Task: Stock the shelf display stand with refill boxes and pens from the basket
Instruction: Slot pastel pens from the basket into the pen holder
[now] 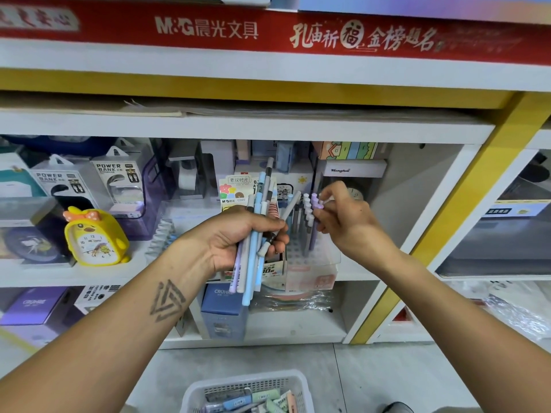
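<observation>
My left hand (238, 238) grips a bundle of pens (253, 234) in blue, grey and lilac, held upright in front of the shelf. The clear display stand (313, 260) sits on the middle shelf with several pens standing in its holes. My right hand (343, 216) pinches the top of a lilac pen (314, 222) standing at the stand's right side. A white basket (247, 394) on the floor below holds pastel refill boxes (268, 396) and pens.
A yellow duck alarm clock (95, 236) and power bank boxes (116, 180) stand on the shelf to the left. Boxes fill the back of the shelf and the shelf below. A yellow post (465, 204) bounds the bay on the right.
</observation>
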`<move>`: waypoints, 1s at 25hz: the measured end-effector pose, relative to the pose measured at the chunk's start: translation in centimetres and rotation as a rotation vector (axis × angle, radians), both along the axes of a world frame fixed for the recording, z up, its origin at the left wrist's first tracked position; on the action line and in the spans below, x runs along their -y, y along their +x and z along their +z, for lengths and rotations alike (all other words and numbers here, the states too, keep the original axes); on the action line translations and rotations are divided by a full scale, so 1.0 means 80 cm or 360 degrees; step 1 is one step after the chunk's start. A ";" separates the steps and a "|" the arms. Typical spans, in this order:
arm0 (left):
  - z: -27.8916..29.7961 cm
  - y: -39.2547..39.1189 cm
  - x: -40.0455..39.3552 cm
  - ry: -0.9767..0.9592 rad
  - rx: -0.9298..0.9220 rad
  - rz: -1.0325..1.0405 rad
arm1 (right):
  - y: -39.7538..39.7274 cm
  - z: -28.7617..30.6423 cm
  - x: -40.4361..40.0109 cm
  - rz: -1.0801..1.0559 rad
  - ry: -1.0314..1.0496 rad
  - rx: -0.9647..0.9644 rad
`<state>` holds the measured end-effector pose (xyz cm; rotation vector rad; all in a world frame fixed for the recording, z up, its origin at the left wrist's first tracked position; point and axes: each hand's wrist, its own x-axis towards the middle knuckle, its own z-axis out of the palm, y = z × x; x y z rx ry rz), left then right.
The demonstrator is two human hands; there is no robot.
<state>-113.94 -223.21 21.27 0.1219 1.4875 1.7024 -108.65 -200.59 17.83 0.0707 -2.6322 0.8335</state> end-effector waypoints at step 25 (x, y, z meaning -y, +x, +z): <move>0.010 -0.002 0.011 0.0249 0.0009 -0.0017 | -0.003 0.042 0.047 0.0484 0.0744 -0.0560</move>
